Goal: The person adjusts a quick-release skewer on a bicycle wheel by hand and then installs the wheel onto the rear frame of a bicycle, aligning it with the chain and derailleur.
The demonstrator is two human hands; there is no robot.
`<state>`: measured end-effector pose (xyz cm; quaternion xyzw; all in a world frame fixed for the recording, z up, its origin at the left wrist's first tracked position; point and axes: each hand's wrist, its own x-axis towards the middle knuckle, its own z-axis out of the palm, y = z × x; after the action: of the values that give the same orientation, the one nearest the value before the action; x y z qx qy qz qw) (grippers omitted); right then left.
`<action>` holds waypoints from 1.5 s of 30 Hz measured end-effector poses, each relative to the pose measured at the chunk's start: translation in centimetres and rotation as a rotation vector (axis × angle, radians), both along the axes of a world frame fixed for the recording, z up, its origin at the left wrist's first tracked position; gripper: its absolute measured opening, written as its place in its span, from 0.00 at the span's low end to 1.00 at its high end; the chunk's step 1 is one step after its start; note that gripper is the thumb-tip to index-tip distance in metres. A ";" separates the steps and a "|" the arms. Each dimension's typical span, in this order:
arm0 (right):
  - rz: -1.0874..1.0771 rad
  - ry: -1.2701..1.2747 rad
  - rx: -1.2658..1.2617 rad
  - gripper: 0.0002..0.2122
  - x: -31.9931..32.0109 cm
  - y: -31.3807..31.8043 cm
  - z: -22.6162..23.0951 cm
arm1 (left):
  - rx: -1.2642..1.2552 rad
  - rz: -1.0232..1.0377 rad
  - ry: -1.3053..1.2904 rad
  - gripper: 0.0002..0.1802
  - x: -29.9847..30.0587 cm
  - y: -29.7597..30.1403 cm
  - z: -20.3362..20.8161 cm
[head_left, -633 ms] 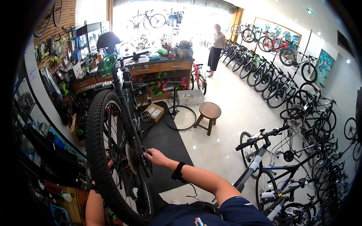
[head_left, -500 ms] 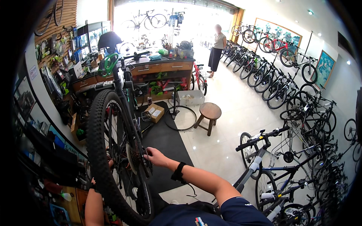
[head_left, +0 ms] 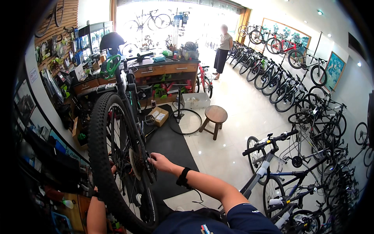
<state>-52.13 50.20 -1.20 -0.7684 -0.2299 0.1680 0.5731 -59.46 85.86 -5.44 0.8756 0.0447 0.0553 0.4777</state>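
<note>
In front of me a mountain bike is raised, its knobby rear tyre (head_left: 100, 144) large at the left. My right hand (head_left: 159, 162), with a black band on the wrist, is at the right side of the rear hub, beside the cassette (head_left: 136, 163). Its fingers are closed at the frame end near the rear derailleur (head_left: 152, 171); what they pinch is too small to make out. My left hand (head_left: 113, 168) reaches behind the wheel on its far left side. Tyre and spokes hide most of it, so its fingers cannot be read.
A wooden stool (head_left: 216, 114), a floor pump (head_left: 179, 109) and an opened carton (head_left: 159, 116) stand ahead. Beyond is a cluttered workbench (head_left: 167, 69). Bikes line the right side, one with its handlebar (head_left: 269, 142) close to my right arm. A person (head_left: 223, 52) stands near the entrance.
The view has shifted very slightly. Both hands stay at the rear wheel, the right one still by the hub.
</note>
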 end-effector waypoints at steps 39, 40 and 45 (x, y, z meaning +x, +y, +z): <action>-0.080 -0.068 0.076 0.14 -0.1 -7.4 1.3 | 0.992 0.139 -0.506 0.09 -2.1 -6.9 2.4; -0.041 0.045 0.215 0.14 -0.4 -4.0 0.1 | 1.022 0.182 -0.490 0.09 -3.3 -6.2 2.7; -0.107 -0.044 0.218 0.10 -1.5 1.4 -0.8 | 0.928 0.262 -0.423 0.10 -2.7 -5.1 0.7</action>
<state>-53.61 51.65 -2.00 -0.7164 -0.2179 0.0943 0.6561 -62.21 80.73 -4.77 0.9518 0.0269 0.3042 0.0276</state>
